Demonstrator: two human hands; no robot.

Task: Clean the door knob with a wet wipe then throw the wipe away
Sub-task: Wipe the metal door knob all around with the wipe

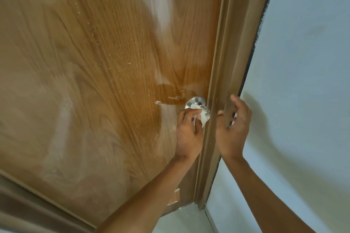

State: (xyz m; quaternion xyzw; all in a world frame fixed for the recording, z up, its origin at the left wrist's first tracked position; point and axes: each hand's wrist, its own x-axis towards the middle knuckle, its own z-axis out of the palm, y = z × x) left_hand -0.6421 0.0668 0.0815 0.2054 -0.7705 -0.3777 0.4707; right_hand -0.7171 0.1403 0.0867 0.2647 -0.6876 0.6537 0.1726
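Steel door knob (197, 105), right of centre frame, lies just above the left hand (189, 134) pinching a wet wipe (199, 114) against it, while the open, empty right hand (233, 128) hovers farther right.

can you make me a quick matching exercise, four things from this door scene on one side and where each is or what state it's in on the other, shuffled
Column one:
1. round silver metal door knob
2. crumpled white wet wipe
3. right hand
4. pale blue-grey painted wall

Column two:
A. right of the brown door frame
B. pressed against the knob by the left hand
C. open, fingers at the frame's edge, holding nothing
D. mounted on the wood-grain door near its right edge

Pairs: 1-D, 2-B, 3-C, 4-A
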